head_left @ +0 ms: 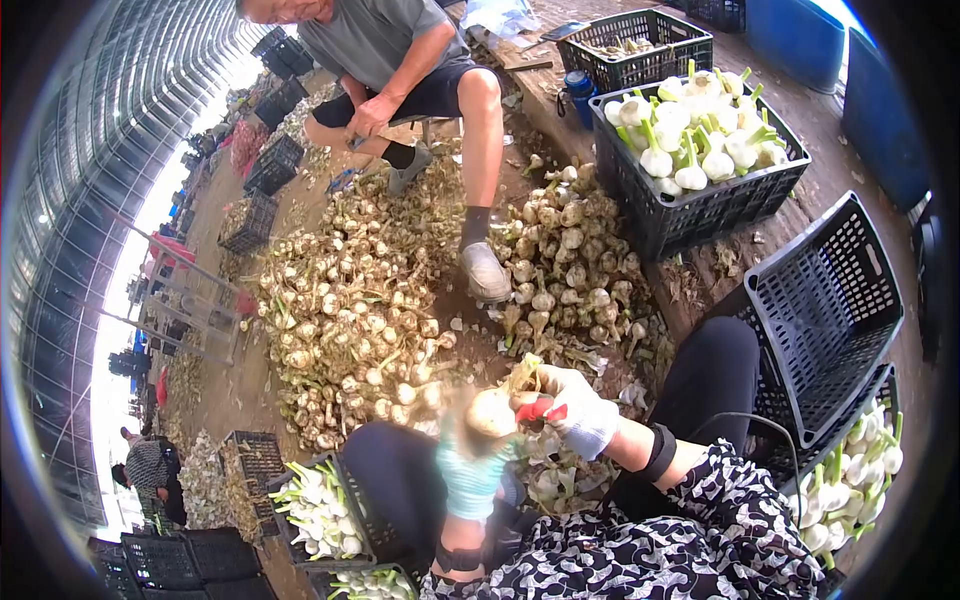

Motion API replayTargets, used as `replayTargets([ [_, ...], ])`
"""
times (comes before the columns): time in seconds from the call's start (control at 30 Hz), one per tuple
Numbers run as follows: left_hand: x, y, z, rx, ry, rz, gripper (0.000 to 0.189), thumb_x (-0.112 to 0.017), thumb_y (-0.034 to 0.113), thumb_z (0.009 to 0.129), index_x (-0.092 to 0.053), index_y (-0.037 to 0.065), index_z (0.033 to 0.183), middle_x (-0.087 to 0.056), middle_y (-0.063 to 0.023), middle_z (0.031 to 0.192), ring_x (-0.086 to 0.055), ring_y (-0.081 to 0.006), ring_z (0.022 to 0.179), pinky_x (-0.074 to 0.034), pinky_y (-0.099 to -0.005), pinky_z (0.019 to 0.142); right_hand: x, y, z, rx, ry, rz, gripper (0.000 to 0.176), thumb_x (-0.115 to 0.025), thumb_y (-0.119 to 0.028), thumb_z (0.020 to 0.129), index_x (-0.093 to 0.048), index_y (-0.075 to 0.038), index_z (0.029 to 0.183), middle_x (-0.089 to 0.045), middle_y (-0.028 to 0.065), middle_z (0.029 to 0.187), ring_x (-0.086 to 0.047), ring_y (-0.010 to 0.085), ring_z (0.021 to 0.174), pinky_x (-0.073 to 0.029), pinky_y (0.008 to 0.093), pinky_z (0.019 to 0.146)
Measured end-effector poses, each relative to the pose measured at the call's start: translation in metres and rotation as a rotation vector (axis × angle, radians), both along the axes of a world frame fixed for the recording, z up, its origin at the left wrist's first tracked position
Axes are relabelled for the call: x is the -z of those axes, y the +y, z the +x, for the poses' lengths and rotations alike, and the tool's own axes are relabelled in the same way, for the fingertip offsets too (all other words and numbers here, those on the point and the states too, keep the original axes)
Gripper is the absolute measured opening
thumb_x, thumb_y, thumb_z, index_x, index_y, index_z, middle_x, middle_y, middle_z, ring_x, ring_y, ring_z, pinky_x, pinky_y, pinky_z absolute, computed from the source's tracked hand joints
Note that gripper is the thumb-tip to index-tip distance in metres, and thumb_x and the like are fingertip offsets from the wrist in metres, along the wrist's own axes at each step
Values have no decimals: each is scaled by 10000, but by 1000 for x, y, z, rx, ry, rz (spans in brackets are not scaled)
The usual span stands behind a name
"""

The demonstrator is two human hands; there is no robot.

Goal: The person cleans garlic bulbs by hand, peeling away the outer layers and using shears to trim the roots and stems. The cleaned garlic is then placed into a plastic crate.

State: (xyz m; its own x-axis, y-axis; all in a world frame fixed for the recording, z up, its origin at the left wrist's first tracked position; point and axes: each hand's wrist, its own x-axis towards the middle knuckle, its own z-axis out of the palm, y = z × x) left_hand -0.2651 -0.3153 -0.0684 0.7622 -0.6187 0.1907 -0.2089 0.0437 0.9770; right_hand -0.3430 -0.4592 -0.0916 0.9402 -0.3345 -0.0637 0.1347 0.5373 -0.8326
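My left hand (470,472), in a pale teal glove, is smeared by motion in front of my knees. A round, cream-brown garlic bulb (491,413) is held at its fingers, with its dry stem (523,374) pointing up and to the right. My right hand (583,408), in a white glove, is closed around a red-handled tool (541,410) right beside the bulb. The tool's working end cannot be made out. Beyond my hands lies a large pile of untrimmed garlic (350,310), and a second garlic heap (570,250) is to its right.
A person (375,60) sits opposite, a shoe between the heaps. Black crates of cleaned garlic stand at the upper right (690,215), lower left (365,510) and lower right (890,400). A tilted black crate (830,300) is by my right knee. Blue barrels (795,40) stand behind.
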Motion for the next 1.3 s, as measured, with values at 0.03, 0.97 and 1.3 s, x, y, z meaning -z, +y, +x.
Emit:
replayTargets([
  [0.03, 2, 2, 1, -4, 13, 7, 739, -792, 13, 607, -417, -20, 1243, -521, -86, 1144, -525, -194, 1023, -448, -322, 889, -5, -1, -1, -31, 33, 44, 517, -716, -381, 740, -527, -15, 1052, -601, 23, 897, -569, 92, 790, -450, 228, 687],
  [0.97, 17, -16, 0, -96, 713, -160, 420, -537, 312, 876, -486, 22, 1176, -587, -80, 1012, -598, -177, 826, -509, -265, 684, 5, -9, -5, 71, -118, -200, 224, -659, -95, 740, -610, -51, 954, -613, 87, 973, -587, 193, 882, -461, 296, 808],
  [1.3, -7, 0, 1, 170, 1203, -400, 565, -729, 107, 698, -497, 104, 1212, -566, -113, 1065, -591, -289, 930, -571, -405, 728, -15, -21, -16, -35, -157, -258, 304, -604, -321, 811, -605, -19, 849, -614, 72, 877, -576, 154, 791, -456, 279, 724],
])
